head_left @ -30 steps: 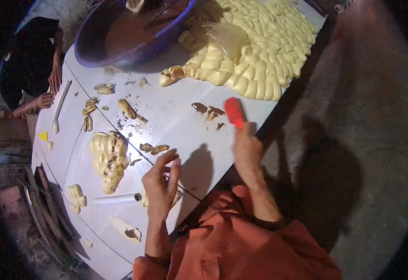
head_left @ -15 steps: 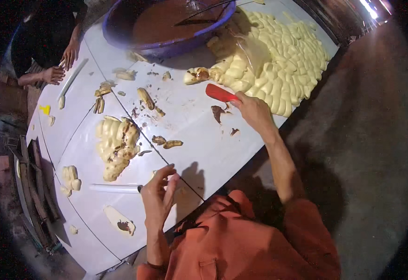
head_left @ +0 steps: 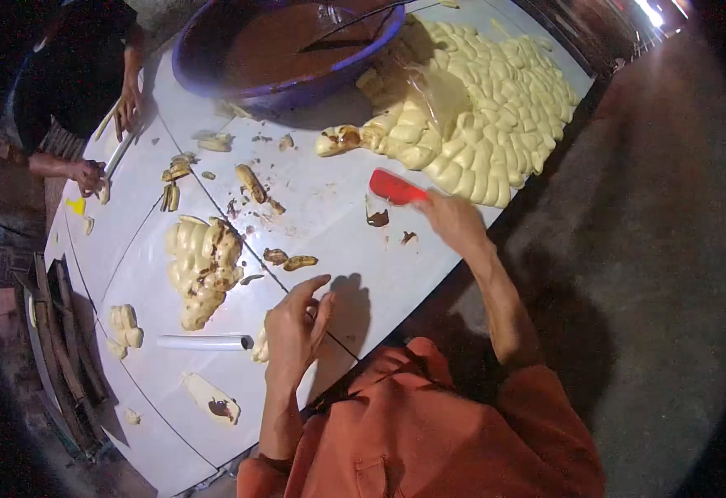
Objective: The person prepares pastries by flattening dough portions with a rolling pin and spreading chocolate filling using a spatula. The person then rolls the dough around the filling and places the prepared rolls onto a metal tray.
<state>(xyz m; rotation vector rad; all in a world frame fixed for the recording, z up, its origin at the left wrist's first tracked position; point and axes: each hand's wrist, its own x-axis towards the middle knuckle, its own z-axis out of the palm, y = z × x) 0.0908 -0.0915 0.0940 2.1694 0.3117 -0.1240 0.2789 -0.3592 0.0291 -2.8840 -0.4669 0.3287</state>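
My right hand (head_left: 456, 222) is closed around the end of a red flat tool like a spatula or scraper (head_left: 394, 187), held low over the white table next to brown smears (head_left: 409, 238). Just beyond it spreads a wide layer of soft, pale-yellow pieces (head_left: 496, 112), packed close together. My left hand (head_left: 298, 322) hovers over the near table edge, thumb and fingers apart, holding nothing. A white pipe (head_left: 201, 342) lies to its left, and a pale piece beside the pipe's end is partly hidden by the hand. Farther off rests a brown-spotted yellow cluster (head_left: 205, 261).
A large purple basin (head_left: 284, 93) of brown liquid, with a dark stick in it, stands at the back. Brownish scraps (head_left: 251, 183) are scattered mid-table. At the far left, another person's hands (head_left: 89, 176) work with a pipe. Dark wooden slats (head_left: 64, 332) lean beside the table.
My left hand has shifted slightly right and away from me, its fingers apart. The red tool now partly covers the nearby brown smear. The other person's hands have moved apart along the pipe.
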